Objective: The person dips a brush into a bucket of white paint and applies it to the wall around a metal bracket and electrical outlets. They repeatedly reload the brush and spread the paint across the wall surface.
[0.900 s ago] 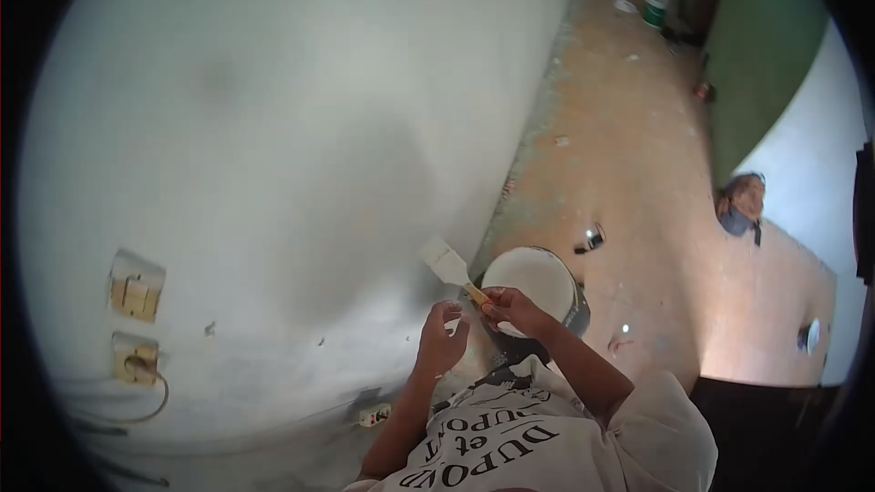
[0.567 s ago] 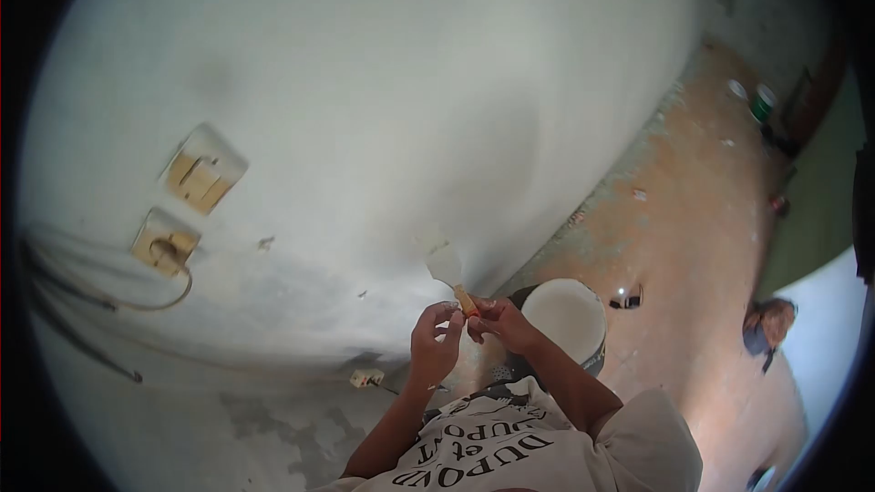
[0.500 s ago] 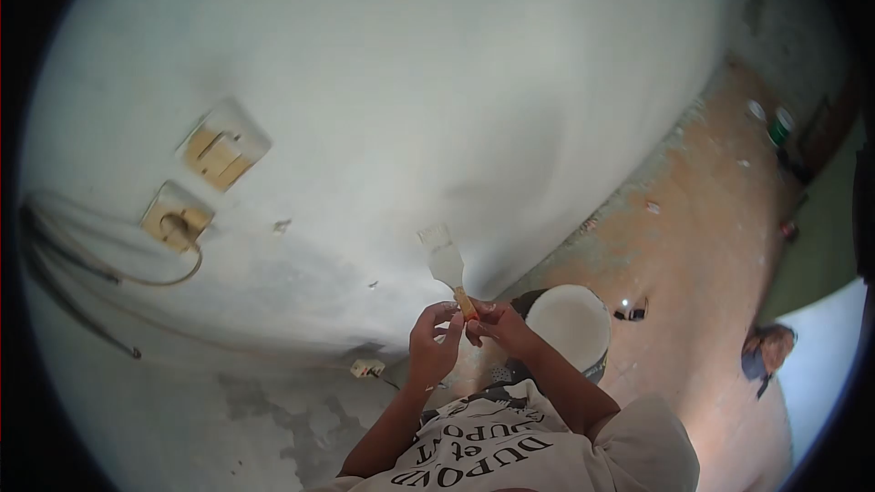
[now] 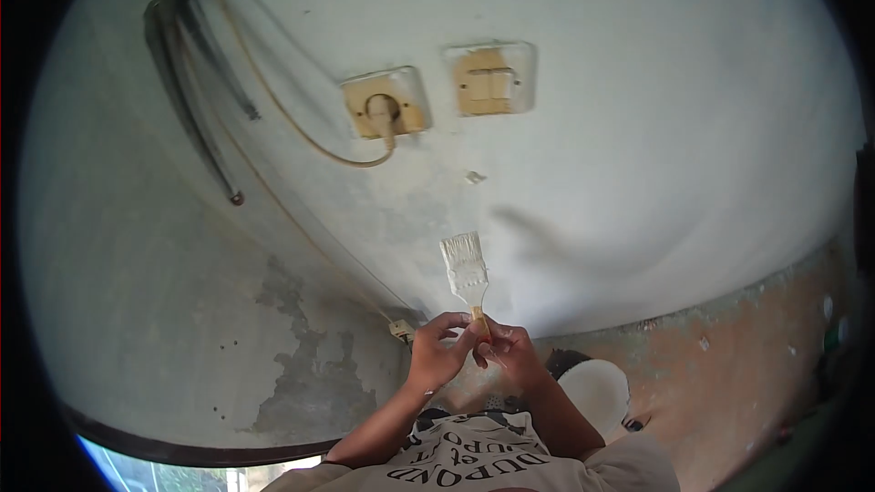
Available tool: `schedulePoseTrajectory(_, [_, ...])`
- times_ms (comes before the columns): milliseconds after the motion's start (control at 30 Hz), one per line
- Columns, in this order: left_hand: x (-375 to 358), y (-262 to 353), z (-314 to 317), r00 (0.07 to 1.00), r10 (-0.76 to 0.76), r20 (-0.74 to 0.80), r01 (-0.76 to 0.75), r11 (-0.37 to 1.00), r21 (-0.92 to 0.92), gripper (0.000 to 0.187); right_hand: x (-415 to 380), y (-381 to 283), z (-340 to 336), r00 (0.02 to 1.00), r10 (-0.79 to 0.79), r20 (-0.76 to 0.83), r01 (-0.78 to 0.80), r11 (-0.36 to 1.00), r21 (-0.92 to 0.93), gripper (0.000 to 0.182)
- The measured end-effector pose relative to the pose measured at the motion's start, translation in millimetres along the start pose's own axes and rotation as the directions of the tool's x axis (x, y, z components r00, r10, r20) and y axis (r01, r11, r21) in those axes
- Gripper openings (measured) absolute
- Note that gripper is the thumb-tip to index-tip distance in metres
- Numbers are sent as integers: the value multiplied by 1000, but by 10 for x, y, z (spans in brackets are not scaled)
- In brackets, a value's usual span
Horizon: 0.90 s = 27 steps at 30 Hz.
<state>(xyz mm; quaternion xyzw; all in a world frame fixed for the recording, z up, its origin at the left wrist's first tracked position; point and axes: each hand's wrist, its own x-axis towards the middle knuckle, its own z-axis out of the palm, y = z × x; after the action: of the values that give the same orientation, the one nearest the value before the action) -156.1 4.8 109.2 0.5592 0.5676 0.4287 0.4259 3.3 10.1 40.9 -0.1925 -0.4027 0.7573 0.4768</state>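
Observation:
A flat paintbrush (image 4: 467, 271), coated in white paint, points up and away from me with its bristles uppermost. Its short wooden handle is pinched in the fingers of my left hand (image 4: 439, 351). My right hand (image 4: 513, 355) closes round the lower end of the same handle, touching it from the right side. The two hands nearly meet in front of my shirt. Below and right of them stands a bucket (image 4: 594, 394) of white paint.
Paint-smeared socket (image 4: 383, 109) with a plug and a switch (image 4: 492, 79) sit on the wall ahead. Dark cables (image 4: 196, 96) hang at the left. An extension socket (image 4: 401, 330) lies low near my left hand. Debris dots the floor (image 4: 702, 383).
The view has swung left, so the sockets and cables now appear further right and the bucket lower. Both hands still hold the brush, whose bristles now show more face-on.

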Motion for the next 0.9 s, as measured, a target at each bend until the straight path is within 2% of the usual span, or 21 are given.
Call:
schedulePoseTrajectory(67, [0, -5, -99, 999, 7, -35, -7, 1000, -1, 28, 73, 35, 59, 999, -44, 33, 45, 998, -33, 43])
schedulePoseTrajectory(133, [-40, -13, -149, 998, 5, -61, -4, 1000, 4, 28, 118, 38, 93, 996, -28, 83, 31, 999, -27, 45])
schedulePoseTrajectory(200, [-66, -8, -171, 996, 1, -91, -8, 997, -76, 27, 145, 10, 152, 996, 14, 90, -13, 1000, -6, 55])
schedulePoseTrajectory(333, [-93, 32, -248, 990, 18, -139, -26, 998, -54, 26, 204, -71, 299, 993, -5, 119, 10, 999, -43, 55])
schedulePoseTrajectory(400, [-96, -1, -273, 983, 118, -144, -117, 993, 12, 23, 232, -115, 367, 992, -4, 123, 7, 1000, -24, 52])
schedulePoseTrajectory(533, [-139, -109, -324, 988, 69, -138, -79, 995, -68, 22, 281, -100, 364, 984, 19, 175, -3, 996, -94, 49])
schedulePoseTrajectory(600, [-162, -67, -377, 977, 149, -155, -142, 988, 59, 19, 311, -120, 415, 983, 38, 179, -28, 998, -61, 48])
schedulePoseTrajectory(633, [-170, -65, -403, 975, 156, -157, -148, 987, 58, 19, 316, -126, 427, 982, 35, 183, -23, 998, -66, 48])
schedulePoseTrajectory(700, [-198, -87, -444, 961, 222, -168, -202, 971, 129, 18, 286, -126, 430, 968, 147, 204, -135, 988, -74, 41])
schedulePoseTrajectory(900, [-171, -324, -691, 982, 186, -42, -188, 981, -54, 15, 290, 95, 433, 983, 86, 161, -79, 996, -45, 35])
